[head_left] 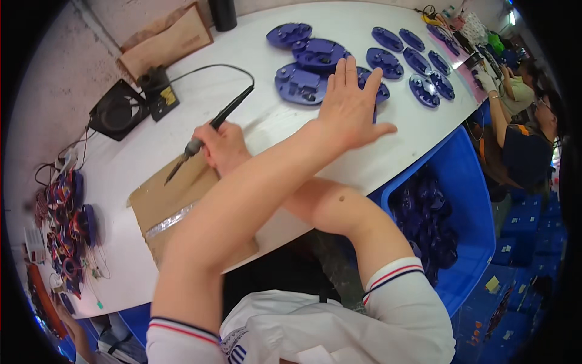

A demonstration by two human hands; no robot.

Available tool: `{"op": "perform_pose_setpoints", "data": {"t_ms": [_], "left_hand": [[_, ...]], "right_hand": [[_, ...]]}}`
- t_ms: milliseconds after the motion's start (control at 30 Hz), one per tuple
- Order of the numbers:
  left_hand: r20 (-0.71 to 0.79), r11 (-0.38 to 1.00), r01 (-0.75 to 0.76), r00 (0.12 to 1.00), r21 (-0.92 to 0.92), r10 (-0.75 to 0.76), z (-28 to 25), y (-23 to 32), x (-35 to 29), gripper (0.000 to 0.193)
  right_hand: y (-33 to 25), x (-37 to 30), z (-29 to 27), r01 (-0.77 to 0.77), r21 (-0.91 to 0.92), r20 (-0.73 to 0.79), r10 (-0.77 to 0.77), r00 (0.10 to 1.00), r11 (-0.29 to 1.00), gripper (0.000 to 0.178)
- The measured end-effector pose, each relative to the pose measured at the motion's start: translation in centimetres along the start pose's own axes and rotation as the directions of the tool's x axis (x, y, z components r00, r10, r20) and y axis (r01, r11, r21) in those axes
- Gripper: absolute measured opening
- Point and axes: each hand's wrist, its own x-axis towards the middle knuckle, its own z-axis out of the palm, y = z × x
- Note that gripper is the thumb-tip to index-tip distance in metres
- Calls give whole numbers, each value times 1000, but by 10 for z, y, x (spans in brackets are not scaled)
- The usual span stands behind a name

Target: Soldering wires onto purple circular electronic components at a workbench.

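Observation:
My forearms cross, the left one passing over the right. My left hand (353,106) is stretched out with its fingers extended, at the near edge of a group of purple plastic shells (302,84). It partly covers one shell, and I cannot tell whether it touches it. In my right hand (225,145) is a soldering iron (229,109), gripped with its tip pointing down and left above a piece of brown cardboard (176,209). A strip of shiny tape (171,219) crosses the cardboard. The iron's black cable runs back to a dark stand (159,94).
A black fan (119,110) stands at the far left, before a cardboard box (167,39). Wired parts (65,227) pile up at the left edge. More purple shells (385,62) lie far right. A blue bin (476,242) of purple pieces stands below the table's right edge, near co-workers.

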Motion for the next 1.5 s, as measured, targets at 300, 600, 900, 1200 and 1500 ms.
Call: {"op": "perform_pose_setpoints", "data": {"t_ms": [300, 600, 900, 1200, 1500], "left_hand": [[358, 993, 116, 928, -11, -104, 29, -13, 2, 55], [-1, 952, 20, 1000, -305, -21, -158, -20, -147, 42], [-50, 794, 570, 818, 211, -574, -198, -31, -270, 80], [56, 812, 562, 816, 158, -576, -221, -46, -264, 88], [-731, 636, 659, 188, -401, -656, -310, -53, -422, 19]], "right_hand": [[3, 2, -14, 25, -34, 59, -23, 998, 999, 13], [-1, 13, -16, -60, 100, 60, 54, 997, 993, 14], [-14, 5, -6, -9, 48, -4, 9, 1000, 999, 14], [-2, 7, -11, -47, 122, 47, 42, 998, 991, 12], [-11, 26, -45, -32, -47, 128, 37, 991, 998, 15]]}}
